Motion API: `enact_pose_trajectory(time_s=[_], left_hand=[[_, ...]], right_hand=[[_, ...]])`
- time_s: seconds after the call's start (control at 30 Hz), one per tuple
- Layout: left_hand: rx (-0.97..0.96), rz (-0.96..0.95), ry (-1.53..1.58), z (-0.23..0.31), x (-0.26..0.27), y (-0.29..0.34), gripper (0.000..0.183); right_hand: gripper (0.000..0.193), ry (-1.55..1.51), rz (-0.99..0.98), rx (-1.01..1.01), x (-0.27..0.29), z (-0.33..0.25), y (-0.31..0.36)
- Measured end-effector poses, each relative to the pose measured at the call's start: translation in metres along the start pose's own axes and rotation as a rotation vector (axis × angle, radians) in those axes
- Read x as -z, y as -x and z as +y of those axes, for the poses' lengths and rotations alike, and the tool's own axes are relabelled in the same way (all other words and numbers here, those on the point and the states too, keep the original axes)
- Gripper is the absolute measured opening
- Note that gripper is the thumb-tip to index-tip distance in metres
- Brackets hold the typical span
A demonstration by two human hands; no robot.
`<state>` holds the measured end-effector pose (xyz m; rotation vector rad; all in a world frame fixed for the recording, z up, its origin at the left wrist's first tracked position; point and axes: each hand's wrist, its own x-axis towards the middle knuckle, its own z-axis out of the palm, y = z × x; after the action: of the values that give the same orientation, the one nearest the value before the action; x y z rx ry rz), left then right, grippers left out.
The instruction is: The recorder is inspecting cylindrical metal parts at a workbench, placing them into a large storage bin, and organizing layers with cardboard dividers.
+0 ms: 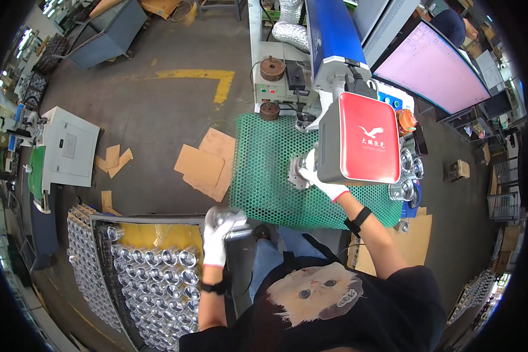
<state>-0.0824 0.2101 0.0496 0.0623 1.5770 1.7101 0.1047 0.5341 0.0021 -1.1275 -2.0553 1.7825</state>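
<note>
Metal cups (218,216) sit clamped in left hand (218,240), likely against slipping, at right hand's (321,180) eight o'clock. Right fingers partly hidden; cannot tell closure.

The mat (264,196) is honeycombed green, the metal rings (158,288) silver, the gloves (215,246) white (red-edged at the cuff (341,194)), the machine's cover (366,158) red with a white bird (371,131), and the shirt (399,305) black with a cream cat (311,287).
</note>
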Motion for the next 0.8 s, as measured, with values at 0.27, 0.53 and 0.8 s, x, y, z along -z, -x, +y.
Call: enact_pose_trajectory(time_s=[0.27,0.53,0.8], left_hand=[[0.135,0.294,0.272,-0.059,0.113,0.117,0.056],[0.171,0.349,0.298,-0.068,0.103,0.157,0.04],[-0.096,0.191,-0.203,-0.017,0.059,0.128,0.057]], right_hand=[[0.093,0.322,0.082,0.001,-0.006,-0.042,0.003],[0.068,0.852,0.302,0.049,-0.029,-0.061,0.004],[0.06,0.942,0.625,0.554,-0.058,-0.095,0.066]])
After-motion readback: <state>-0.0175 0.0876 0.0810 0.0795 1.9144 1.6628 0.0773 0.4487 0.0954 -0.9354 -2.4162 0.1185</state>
